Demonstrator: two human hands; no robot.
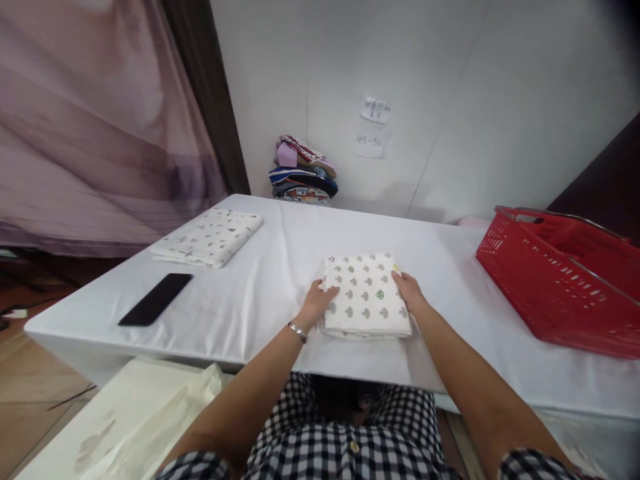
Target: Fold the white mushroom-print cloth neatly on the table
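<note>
A folded white cloth [367,293] with a print of grey mushrooms and a few green ones lies on the table in front of me. My left hand [319,300] holds its left edge, thumb on top and the other fingers largely hidden at the side. At the right edge, my right hand [407,290] grips the same cloth with the thumb over the upper face. Farther left lies a second folded white cloth [210,237] with small dark prints, untouched by either hand.
A black flat phone-like slab [156,300] rests on the white-covered table [260,300] at left. On the right stands a red plastic basket [560,287] with metal handles. Behind the far edge is a stack of folded fabrics [303,177]. Paper notes [370,142] hang on the wall.
</note>
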